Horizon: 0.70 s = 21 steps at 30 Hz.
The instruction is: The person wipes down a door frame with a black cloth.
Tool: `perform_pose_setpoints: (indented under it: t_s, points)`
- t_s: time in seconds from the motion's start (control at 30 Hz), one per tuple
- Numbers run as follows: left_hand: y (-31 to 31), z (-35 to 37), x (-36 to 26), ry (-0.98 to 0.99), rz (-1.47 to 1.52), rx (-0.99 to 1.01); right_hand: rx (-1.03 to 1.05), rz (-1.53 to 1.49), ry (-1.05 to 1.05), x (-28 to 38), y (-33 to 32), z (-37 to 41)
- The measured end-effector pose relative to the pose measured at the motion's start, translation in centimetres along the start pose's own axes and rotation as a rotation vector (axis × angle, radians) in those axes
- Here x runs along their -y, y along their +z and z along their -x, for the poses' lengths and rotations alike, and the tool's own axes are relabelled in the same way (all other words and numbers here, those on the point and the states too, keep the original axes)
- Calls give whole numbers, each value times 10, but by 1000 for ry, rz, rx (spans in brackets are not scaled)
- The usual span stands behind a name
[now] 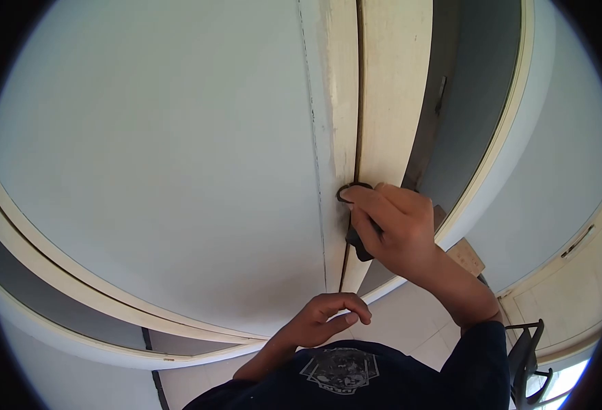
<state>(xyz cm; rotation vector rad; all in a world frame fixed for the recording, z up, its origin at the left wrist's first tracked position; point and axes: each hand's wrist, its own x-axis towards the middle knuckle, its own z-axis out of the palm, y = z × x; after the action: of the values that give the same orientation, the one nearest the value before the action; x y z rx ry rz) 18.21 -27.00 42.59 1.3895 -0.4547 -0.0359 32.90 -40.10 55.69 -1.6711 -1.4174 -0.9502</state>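
Observation:
My right hand point(400, 225) is closed at a cream wooden door frame point(391, 75), with its thumb and fingers pinched together. In it is a black object point(360, 244) with a thin curved loop point(343, 193) showing past the fingertips. The rest of that object is hidden by my fingers, and its kind does not show. It lies over the dark vertical gap in the frame. Lower and to the left, my left hand point(323, 320) hangs in front of my shirt. Its fingers are bent, the thumb stands apart from them, and nothing is held.
A large pale grey wall point(157, 143) fills the left side. To the right is a dark doorway opening point(475, 82). Beyond it are a cream door point(554, 287), a black chair point(525, 362) and a light brown box point(466, 256) near the tiled floor point(417, 318).

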Motion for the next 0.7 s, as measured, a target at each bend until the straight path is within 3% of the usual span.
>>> perform_pose_setpoints:
  t_s: [0.23,0.4,0.5,0.6,0.7]
  points:
    - [-2,5,-2,33,-49,12,-239,75,-136,-11,2,-32]
    - [-1,4,3,70,29,-13,18,6,-45,1,-1,1]
    - [-2,0,0,48,-21,31,-158,5,-91,-5,-8,-17]
    - [0,-1,-1,19,-35,27,-196,69,-113,-14,-1,-27]
    - [-3,-5,-1,49,-42,24,-96,98,-93,-8,1,-9]
